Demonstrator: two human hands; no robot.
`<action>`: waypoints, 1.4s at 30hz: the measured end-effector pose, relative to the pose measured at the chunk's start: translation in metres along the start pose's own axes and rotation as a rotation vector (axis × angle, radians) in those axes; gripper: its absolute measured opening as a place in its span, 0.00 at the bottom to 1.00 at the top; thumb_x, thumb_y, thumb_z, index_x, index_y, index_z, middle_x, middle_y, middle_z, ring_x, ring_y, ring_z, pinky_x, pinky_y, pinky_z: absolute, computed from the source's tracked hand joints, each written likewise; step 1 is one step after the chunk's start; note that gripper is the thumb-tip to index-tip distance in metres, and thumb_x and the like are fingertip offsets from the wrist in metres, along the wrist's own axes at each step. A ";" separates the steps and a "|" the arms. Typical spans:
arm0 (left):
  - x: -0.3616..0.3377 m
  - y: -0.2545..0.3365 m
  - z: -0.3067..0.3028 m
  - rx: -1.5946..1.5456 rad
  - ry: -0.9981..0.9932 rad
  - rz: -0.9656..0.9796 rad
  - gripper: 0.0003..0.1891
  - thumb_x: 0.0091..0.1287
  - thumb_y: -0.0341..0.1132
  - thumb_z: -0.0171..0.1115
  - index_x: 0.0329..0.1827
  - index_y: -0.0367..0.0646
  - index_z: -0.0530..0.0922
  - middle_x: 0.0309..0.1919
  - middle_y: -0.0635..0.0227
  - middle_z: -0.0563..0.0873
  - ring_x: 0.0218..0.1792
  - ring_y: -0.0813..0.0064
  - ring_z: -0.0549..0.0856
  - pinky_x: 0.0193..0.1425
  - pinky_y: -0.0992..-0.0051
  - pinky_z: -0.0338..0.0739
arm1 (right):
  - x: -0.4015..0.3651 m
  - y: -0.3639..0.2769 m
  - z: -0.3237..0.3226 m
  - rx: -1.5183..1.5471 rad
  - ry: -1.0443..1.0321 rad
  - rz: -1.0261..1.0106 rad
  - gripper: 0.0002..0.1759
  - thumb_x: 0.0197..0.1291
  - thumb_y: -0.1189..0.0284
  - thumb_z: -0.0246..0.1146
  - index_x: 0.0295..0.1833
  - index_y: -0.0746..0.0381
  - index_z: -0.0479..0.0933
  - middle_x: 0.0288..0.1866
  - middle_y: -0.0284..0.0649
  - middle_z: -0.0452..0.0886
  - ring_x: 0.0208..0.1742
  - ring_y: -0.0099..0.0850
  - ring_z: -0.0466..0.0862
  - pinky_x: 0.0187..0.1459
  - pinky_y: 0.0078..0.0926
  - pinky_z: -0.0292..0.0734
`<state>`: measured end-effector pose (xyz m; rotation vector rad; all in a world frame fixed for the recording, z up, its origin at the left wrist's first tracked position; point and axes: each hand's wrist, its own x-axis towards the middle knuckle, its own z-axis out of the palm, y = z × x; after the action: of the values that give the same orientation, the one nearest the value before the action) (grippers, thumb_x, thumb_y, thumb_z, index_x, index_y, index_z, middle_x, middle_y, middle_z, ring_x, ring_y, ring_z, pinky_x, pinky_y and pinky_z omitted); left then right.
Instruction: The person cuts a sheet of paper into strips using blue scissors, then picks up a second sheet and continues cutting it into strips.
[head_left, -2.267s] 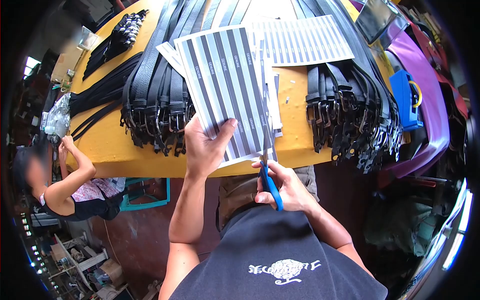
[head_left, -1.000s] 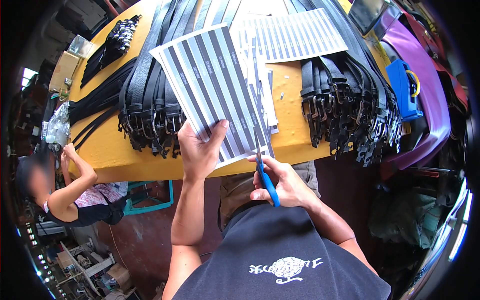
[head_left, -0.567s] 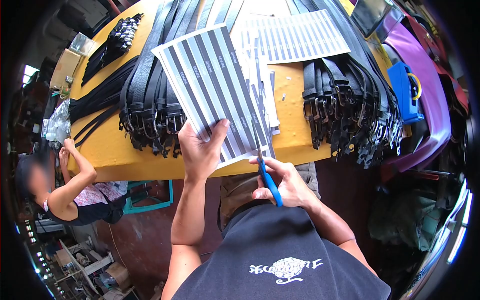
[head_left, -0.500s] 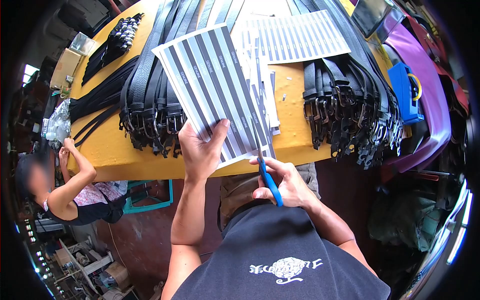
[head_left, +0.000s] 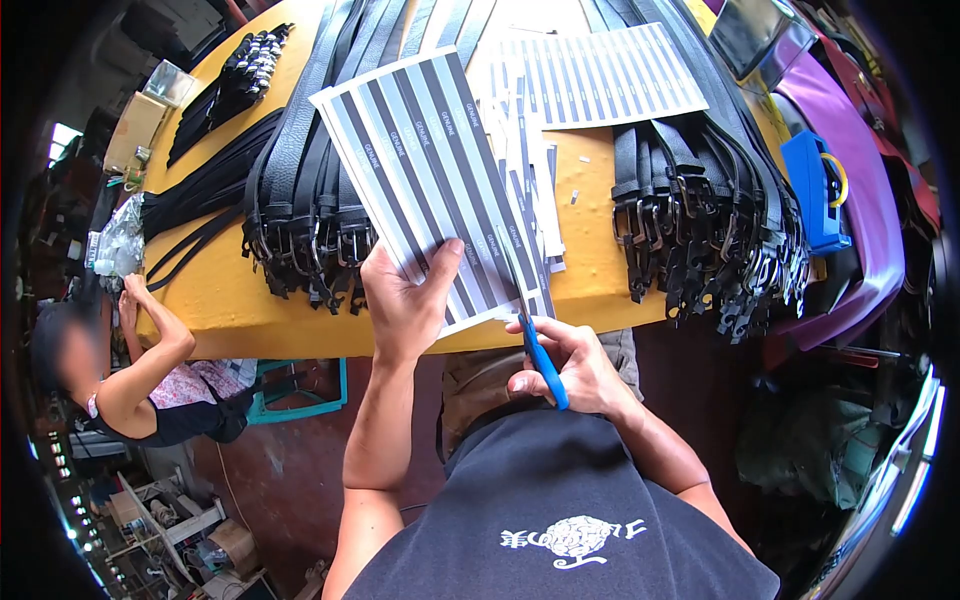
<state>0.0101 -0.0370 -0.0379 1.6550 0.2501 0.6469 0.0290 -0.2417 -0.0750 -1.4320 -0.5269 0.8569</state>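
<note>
A striped sheet (head_left: 420,160) printed with the word GENUINE is tilted up in my left hand (head_left: 410,295), whose thumb presses on its lower part. My right hand (head_left: 570,370) is closed on blue-handled scissors (head_left: 541,365), their blades pointing away from me along the sheet's right edge. Cut strips (head_left: 549,200) lie on the yellow table just beyond the blades. Another striped sheet (head_left: 610,80) lies flat farther back. Bundles of black belts with buckles are on both sides, one at the left (head_left: 310,200) and one at the right (head_left: 700,200).
Thin black straps (head_left: 205,170) lie on the yellow table (head_left: 300,336) at the left. A blue case (head_left: 812,190) stands at the right edge beside purple material (head_left: 860,180). Another person (head_left: 140,385) sits at the left, near a teal stool (head_left: 297,408).
The scissor handles have drawn closer together as my right hand's fingers closed. Both hands otherwise keep nearly the same place, and the view has shifted slightly.
</note>
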 end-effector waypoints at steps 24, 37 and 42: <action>0.000 0.001 0.001 -0.008 0.012 -0.002 0.08 0.62 0.23 0.64 0.41 0.29 0.78 0.31 0.66 0.85 0.31 0.84 0.82 0.35 0.82 0.76 | 0.000 0.000 0.000 0.104 0.010 0.099 0.29 0.51 0.71 0.75 0.58 0.65 0.73 0.21 0.30 0.78 0.22 0.14 0.74 0.24 0.12 0.67; -0.002 -0.001 0.001 -0.037 0.016 -0.017 0.09 0.62 0.23 0.64 0.43 0.29 0.78 0.33 0.65 0.85 0.32 0.83 0.82 0.37 0.82 0.76 | 0.003 0.005 0.001 0.058 0.050 0.035 0.28 0.50 0.73 0.75 0.56 0.67 0.73 0.19 0.28 0.76 0.20 0.13 0.73 0.22 0.12 0.65; -0.002 0.000 0.002 -0.055 0.016 -0.029 0.08 0.62 0.24 0.64 0.43 0.30 0.78 0.34 0.65 0.86 0.33 0.83 0.83 0.37 0.82 0.76 | 0.002 0.002 0.001 0.102 0.051 0.071 0.28 0.50 0.73 0.75 0.56 0.67 0.73 0.21 0.29 0.77 0.20 0.13 0.73 0.22 0.11 0.66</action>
<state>0.0090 -0.0395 -0.0388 1.5917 0.2657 0.6405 0.0297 -0.2397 -0.0778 -1.3823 -0.3902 0.8891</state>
